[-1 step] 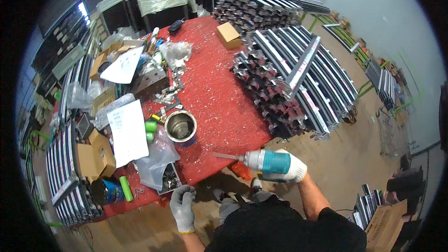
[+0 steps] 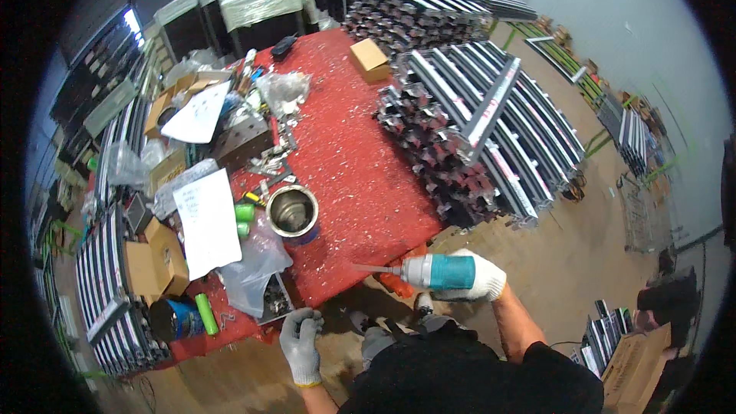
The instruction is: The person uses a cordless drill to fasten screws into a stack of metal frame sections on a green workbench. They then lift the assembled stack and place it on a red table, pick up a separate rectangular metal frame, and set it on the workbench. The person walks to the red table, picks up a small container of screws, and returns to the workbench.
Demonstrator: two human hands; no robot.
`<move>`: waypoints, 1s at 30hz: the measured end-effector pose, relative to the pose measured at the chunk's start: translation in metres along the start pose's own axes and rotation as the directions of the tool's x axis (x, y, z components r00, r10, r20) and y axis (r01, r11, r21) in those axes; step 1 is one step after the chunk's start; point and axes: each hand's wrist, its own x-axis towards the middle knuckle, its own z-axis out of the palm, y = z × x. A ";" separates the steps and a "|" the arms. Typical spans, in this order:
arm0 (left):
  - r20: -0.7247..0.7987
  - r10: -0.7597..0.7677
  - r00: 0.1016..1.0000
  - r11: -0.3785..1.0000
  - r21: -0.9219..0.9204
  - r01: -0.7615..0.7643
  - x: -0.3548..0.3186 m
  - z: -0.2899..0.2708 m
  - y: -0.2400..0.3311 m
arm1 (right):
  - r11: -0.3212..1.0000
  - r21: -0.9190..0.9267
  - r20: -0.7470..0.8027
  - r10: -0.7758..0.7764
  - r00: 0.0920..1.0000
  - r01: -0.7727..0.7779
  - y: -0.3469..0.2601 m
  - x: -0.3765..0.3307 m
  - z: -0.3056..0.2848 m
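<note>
My right hand (image 2: 486,277), in a white glove, grips a teal and grey power drill (image 2: 447,271). Its long thin bit points left, over the near edge of the red-topped table (image 2: 354,215). My left hand (image 2: 300,346), in a grey-white glove, hangs just off that edge with its fingers curled together. Whatever lies between those fingers, if anything, is too small to make out. Closest to it is a small metal tray (image 2: 277,300) of dark little parts, partly covered by a clear plastic bag (image 2: 257,272). An open metal can (image 2: 293,211) stands behind the tray.
Long dark metal profiles (image 2: 491,130) are stacked at the table's right. On the left lie a written sheet (image 2: 207,222), an open cardboard box (image 2: 159,261), a green cylinder (image 2: 206,314) and loose hardware. A small closed carton (image 2: 369,60) sits at the back.
The drill has tilted slightly, its bit now lower and nearly level. My left hand stays almost where it was. The whole view has shifted a little, moving the table slightly leftward.
</note>
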 end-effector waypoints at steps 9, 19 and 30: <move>0.247 -0.176 0.953 0.930 0.359 0.078 -0.049 0.082 0.016 | 0.826 -0.064 0.433 0.529 0.730 -0.560 0.102 -0.113 -0.026; 0.507 0.207 0.837 0.978 -0.079 -0.193 -0.164 0.389 0.060 | 0.739 -0.364 0.479 0.670 0.567 -0.566 0.256 -0.291 -0.163; 0.999 0.029 0.037 0.987 -0.023 -0.160 -0.102 0.658 0.079 | 0.638 -0.175 0.252 0.765 0.593 -0.750 0.339 -0.432 -0.276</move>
